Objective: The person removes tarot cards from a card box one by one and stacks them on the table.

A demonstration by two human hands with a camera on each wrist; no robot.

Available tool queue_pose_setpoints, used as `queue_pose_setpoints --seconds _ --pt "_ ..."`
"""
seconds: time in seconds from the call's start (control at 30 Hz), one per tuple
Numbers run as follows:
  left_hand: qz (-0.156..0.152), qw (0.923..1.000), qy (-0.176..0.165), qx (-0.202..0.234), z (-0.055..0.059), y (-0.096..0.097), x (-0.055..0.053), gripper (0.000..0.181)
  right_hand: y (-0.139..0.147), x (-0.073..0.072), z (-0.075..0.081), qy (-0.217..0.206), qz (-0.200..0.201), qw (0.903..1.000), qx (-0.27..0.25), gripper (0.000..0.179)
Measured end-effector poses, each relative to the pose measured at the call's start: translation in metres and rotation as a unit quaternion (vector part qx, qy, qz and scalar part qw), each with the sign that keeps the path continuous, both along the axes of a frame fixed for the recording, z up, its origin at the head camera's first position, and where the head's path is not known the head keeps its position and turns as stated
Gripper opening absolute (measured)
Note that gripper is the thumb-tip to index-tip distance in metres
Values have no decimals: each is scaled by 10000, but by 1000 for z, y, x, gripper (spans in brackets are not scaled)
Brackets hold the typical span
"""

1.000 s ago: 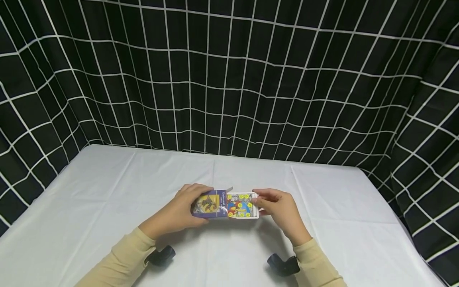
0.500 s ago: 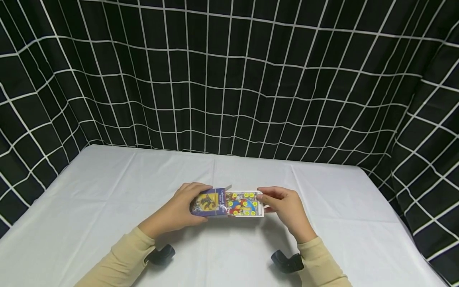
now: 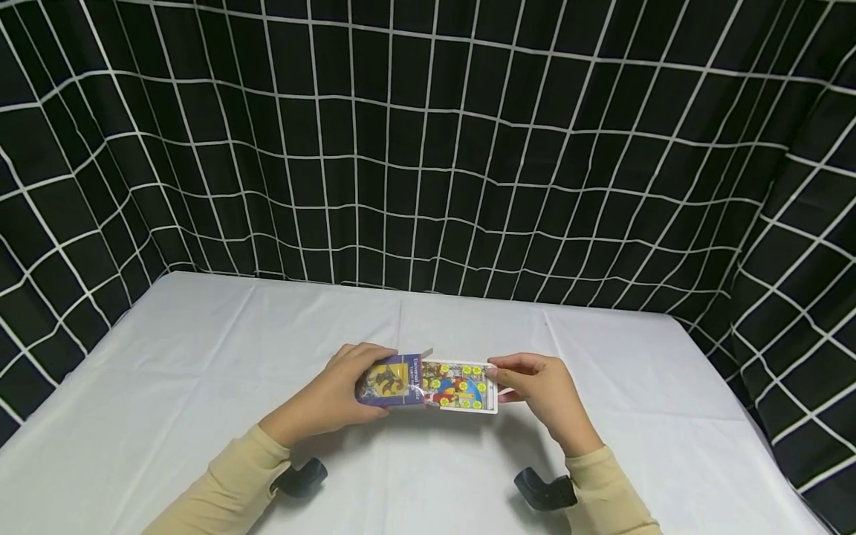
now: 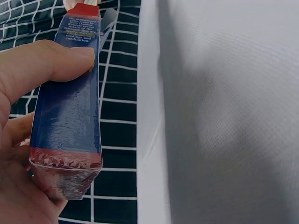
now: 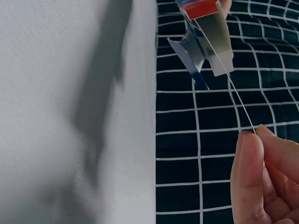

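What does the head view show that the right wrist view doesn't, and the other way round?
Only the head view: the printed faces of the box and card, plus both tan sleeves.

Only the right wrist view: the card edge-on as a thin line, and the blue of a flap at the box's open end.

Both: the right hand pinching the card, the box, white tablecloth and black gridded cloth.

Left grip [image 3: 336, 388] clasps while right grip [image 3: 545, 390] pinches
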State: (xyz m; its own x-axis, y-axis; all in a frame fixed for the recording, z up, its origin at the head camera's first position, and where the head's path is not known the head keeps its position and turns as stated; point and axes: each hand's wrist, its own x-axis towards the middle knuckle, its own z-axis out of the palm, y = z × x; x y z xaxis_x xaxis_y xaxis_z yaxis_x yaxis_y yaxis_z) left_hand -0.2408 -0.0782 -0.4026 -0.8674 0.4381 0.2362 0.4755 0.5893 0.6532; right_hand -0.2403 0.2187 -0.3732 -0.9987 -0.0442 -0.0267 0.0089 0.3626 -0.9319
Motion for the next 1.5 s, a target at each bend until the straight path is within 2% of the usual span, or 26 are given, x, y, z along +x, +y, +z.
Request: queue_pose_setpoints --seconds 0.37,0.73,1.07,1.5 --pt "18 10000 -1 11 -4 0 1 77 14 5 0 -134 -63 9998 119 36" --pt "39 10000 -27 -16 -4 -1 2 77 24 7 5 -147 -172 9996 -146 39" --pt "35 10000 -18 -36 0 0 1 78 30 3 6 -234 -359 9988 -235 38" --pt "28 10000 37 -72 -1 0 0 78 37 -1 3 -334 -524 9978 -246 32"
